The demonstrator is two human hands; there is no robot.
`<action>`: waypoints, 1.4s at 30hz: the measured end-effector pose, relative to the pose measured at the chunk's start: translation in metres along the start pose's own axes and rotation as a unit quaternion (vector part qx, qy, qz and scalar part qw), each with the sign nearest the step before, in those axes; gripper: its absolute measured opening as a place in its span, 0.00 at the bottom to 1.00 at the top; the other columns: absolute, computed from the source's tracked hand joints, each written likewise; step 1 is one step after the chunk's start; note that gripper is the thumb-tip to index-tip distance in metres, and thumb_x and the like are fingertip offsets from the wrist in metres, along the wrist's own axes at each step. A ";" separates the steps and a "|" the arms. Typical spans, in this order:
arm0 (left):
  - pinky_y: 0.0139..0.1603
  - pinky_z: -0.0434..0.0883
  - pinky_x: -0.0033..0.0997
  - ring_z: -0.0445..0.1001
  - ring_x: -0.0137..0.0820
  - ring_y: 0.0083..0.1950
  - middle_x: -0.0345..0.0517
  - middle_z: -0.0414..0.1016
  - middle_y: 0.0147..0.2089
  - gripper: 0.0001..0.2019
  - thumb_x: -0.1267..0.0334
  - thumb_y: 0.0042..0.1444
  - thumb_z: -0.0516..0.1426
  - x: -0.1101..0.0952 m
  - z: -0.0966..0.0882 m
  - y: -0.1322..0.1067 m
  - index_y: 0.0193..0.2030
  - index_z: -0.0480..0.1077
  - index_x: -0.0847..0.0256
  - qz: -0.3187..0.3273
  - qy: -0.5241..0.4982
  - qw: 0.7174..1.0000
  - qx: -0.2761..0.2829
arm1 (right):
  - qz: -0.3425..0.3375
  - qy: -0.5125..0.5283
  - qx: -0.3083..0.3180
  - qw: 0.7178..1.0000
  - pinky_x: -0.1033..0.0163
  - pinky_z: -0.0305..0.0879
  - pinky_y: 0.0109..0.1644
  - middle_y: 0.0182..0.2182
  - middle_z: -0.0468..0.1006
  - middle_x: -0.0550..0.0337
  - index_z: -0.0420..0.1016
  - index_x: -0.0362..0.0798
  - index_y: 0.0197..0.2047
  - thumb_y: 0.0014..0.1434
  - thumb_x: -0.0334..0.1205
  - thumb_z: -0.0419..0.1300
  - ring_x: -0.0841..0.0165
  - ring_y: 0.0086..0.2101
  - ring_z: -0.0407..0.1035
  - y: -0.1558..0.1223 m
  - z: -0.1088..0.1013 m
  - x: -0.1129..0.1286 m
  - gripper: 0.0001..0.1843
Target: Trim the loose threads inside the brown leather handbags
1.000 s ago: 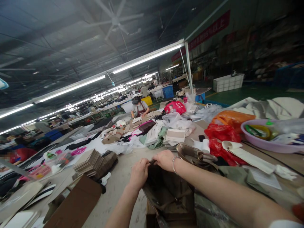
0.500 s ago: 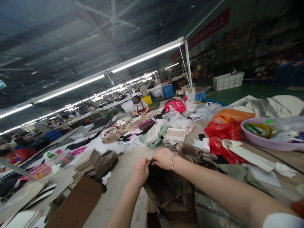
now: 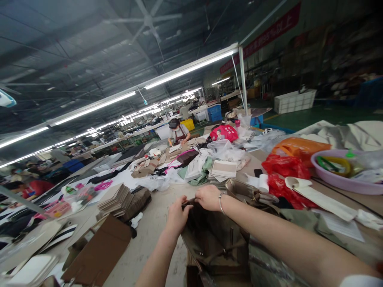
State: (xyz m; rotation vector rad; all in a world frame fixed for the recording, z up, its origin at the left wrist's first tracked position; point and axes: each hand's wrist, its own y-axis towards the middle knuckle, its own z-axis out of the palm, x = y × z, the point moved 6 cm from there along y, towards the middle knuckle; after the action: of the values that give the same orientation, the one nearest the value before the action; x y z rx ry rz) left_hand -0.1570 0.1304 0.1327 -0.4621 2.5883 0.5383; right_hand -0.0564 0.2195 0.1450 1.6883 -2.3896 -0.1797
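Observation:
A brown handbag (image 3: 215, 243) stands in front of me, its mouth facing up and its inside dark. My right hand (image 3: 208, 198), with a bracelet at the wrist, is closed on the bag's far top rim. Beside it, at the rim's left corner, is my left hand (image 3: 178, 213). Its thumb and fingertips are slightly apart, with nothing visible between them. A second taupe bag (image 3: 239, 189) lies just beyond my right wrist.
Left of me are a brown box-shaped piece (image 3: 98, 251) and stacked taupe panels (image 3: 115, 201). To the right lie red plastic bags (image 3: 284, 171), a white roll (image 3: 263, 183) and a lilac basin (image 3: 338, 179). A co-worker (image 3: 179, 133) sits across the table.
My left hand's thumb and fingers have parted from their pinch at the bag's rim. My right hand keeps its grip. The view has shifted slightly.

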 end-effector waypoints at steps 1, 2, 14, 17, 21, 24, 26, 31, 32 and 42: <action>0.48 0.68 0.38 0.73 0.37 0.45 0.49 0.76 0.43 0.14 0.63 0.50 0.57 0.000 0.000 0.000 0.44 0.68 0.62 0.002 0.013 1.000 0.007 | -0.002 -0.001 -0.001 1.000 0.64 0.62 0.35 0.33 0.78 0.54 0.76 0.48 0.35 0.59 0.45 0.48 0.63 0.36 0.71 0.000 0.000 0.000 0.17; 0.48 0.68 0.39 0.74 0.37 0.45 0.49 0.76 0.43 0.12 0.63 0.50 0.56 -0.001 0.000 0.001 0.42 0.70 0.61 0.004 0.023 1.000 0.012 | -0.004 -0.002 -0.002 1.000 0.64 0.62 0.36 0.33 0.78 0.54 0.76 0.48 0.35 0.59 0.45 0.47 0.63 0.36 0.71 0.000 0.001 0.000 0.17; 0.50 0.68 0.39 0.74 0.35 0.46 0.49 0.76 0.44 0.14 0.70 0.47 0.58 0.002 0.000 0.001 0.43 0.70 0.62 -0.010 -0.031 0.999 0.012 | -0.006 0.001 0.004 1.000 0.64 0.61 0.35 0.33 0.77 0.55 0.75 0.48 0.34 0.60 0.45 0.46 0.64 0.36 0.70 0.001 0.004 -0.002 0.18; 0.48 0.69 0.35 0.74 0.32 0.44 0.47 0.76 0.42 0.18 0.73 0.46 0.57 0.011 0.000 -0.001 0.46 0.65 0.62 -0.024 -0.095 0.995 0.001 | -0.004 0.002 0.007 1.000 0.64 0.60 0.35 0.33 0.77 0.55 0.75 0.48 0.34 0.60 0.45 0.47 0.63 0.36 0.70 0.001 0.003 -0.004 0.18; 0.45 0.69 0.34 0.74 0.31 0.40 0.44 0.76 0.37 0.11 0.73 0.47 0.55 0.017 -0.001 -0.003 0.39 0.66 0.60 -0.037 -0.089 0.995 0.012 | -0.004 0.008 0.004 1.000 0.65 0.60 0.35 0.33 0.77 0.57 0.75 0.49 0.34 0.61 0.46 0.47 0.64 0.36 0.70 0.000 0.004 -0.005 0.18; 0.43 0.68 0.32 0.73 0.30 0.39 0.42 0.74 0.37 0.09 0.72 0.48 0.55 0.011 -0.006 -0.004 0.38 0.67 0.59 -0.017 -0.051 0.999 0.000 | -0.003 0.010 -0.004 1.000 0.65 0.60 0.34 0.33 0.77 0.57 0.75 0.49 0.33 0.61 0.46 0.47 0.65 0.35 0.70 0.000 0.005 -0.006 0.18; 0.42 0.68 0.31 0.72 0.30 0.39 0.41 0.73 0.38 0.08 0.71 0.49 0.55 0.001 -0.012 -0.006 0.37 0.67 0.59 0.018 -0.009 1.000 -0.024 | 0.002 0.012 -0.002 1.000 0.65 0.59 0.34 0.33 0.77 0.57 0.75 0.49 0.33 0.60 0.47 0.47 0.65 0.35 0.70 0.001 0.005 -0.006 0.17; 0.38 0.66 0.27 0.69 0.29 0.37 0.42 0.69 0.38 0.04 0.68 0.53 0.53 -0.018 -0.018 -0.014 0.34 0.69 0.58 0.085 0.125 0.988 -0.034 | 0.011 0.014 0.001 1.000 0.64 0.60 0.35 0.33 0.77 0.56 0.75 0.49 0.33 0.61 0.47 0.47 0.64 0.35 0.70 0.000 0.003 -0.002 0.18; 0.37 0.65 0.27 0.69 0.29 0.37 0.43 0.68 0.39 0.05 0.67 0.54 0.53 -0.020 -0.019 -0.015 0.35 0.69 0.58 0.091 0.147 0.984 -0.037 | 0.014 0.015 0.004 1.000 0.64 0.60 0.35 0.33 0.77 0.56 0.75 0.49 0.34 0.61 0.47 0.47 0.64 0.36 0.70 0.000 0.003 -0.001 0.18; 0.46 0.65 0.34 0.66 0.32 0.40 0.44 0.69 0.38 0.06 0.68 0.55 0.51 -0.030 -0.020 -0.016 0.36 0.69 0.57 0.166 0.222 0.959 -0.057 | 0.015 0.017 0.009 1.000 0.64 0.61 0.35 0.33 0.77 0.55 0.74 0.48 0.34 0.61 0.46 0.47 0.63 0.36 0.70 0.000 0.004 0.008 0.17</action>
State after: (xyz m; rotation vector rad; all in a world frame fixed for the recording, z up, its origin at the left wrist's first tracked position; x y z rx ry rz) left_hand -0.1322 0.1142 0.1596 -0.1956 3.1055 0.7731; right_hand -0.0599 0.2122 0.1422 1.6481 -2.3975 -0.1238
